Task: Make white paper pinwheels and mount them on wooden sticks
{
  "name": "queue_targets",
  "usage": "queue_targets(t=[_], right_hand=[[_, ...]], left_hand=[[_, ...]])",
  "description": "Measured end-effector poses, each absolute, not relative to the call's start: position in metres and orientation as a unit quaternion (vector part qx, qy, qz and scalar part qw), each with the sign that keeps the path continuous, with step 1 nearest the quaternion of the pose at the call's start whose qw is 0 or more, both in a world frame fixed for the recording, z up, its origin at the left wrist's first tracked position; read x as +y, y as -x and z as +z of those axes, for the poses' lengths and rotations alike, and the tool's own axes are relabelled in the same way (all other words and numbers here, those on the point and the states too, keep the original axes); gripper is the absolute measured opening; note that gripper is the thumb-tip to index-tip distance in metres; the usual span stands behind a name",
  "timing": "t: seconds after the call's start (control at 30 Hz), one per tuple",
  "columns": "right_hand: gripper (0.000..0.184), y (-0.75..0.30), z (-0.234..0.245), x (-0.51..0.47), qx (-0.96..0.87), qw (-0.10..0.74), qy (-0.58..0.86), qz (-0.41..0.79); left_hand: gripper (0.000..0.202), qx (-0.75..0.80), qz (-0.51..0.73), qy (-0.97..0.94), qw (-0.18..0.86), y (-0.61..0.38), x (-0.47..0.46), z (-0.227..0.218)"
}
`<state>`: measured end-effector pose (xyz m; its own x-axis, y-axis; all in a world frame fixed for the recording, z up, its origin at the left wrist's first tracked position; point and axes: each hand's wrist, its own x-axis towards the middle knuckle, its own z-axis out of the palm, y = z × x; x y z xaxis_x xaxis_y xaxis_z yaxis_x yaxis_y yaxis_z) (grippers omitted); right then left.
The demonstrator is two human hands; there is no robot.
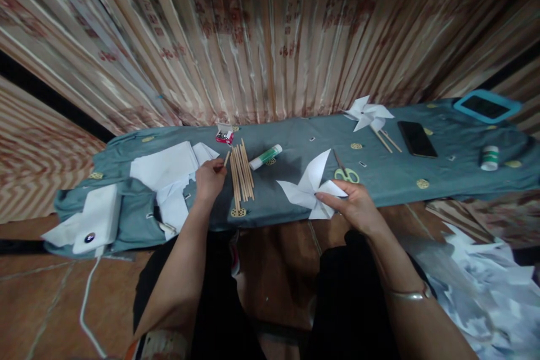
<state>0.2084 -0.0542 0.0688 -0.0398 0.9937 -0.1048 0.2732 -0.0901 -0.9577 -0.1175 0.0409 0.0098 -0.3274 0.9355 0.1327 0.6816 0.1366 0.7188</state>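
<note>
Bare forearms [179,278], nearest to our camera, extend forward above black-trousered legs [343,304]. We note the right hand [354,205] closed in a pinch on a white paper pinwheel [310,181], thumb pressed near the hub, at the near edge of the cloth-covered table [291,211]. With the left hand [210,180], fingers curled, we grip one wooden stick [226,158] (only its protruding end is visible).

We judge the governing relation to be this: the pinwheel lies to the right of the left hand, well apart, with the row of wooden sticks [241,174] between them. The row is just beside the left hand, the nearer of the two, its long axes running near to far. Green-handled scissors [346,174] lie just beyond the right hand.
</note>
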Motion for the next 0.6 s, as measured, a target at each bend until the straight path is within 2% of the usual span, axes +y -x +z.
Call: queue_targets(t=[0.13,0.23,0.4,0.6], right_hand=[[0.033,-0.203,0.077,-0.064,-0.588,0.393,0.547,0.448],[0.023,-0.192,0.085,-0.076,-0.641,0.379,0.517,0.423],[0.004,-0.176,0.093,-0.093,-0.755,0.386,0.423,0.319],[0.007,-0.18,0.094,-0.094,-0.808,0.405,0.398,0.158]], left_hand=[[0.025,0.6,0.551,-0.492,0.307,0.094,0.02,0.034],[0.029,0.507,0.566,-0.441,0.477,0.06,-0.001,0.054],[0.037,0.442,0.468,-0.342,0.685,0.014,-0.026,0.063],[0.037,0.411,0.363,-0.316,0.775,-0.001,-0.032,0.061]])
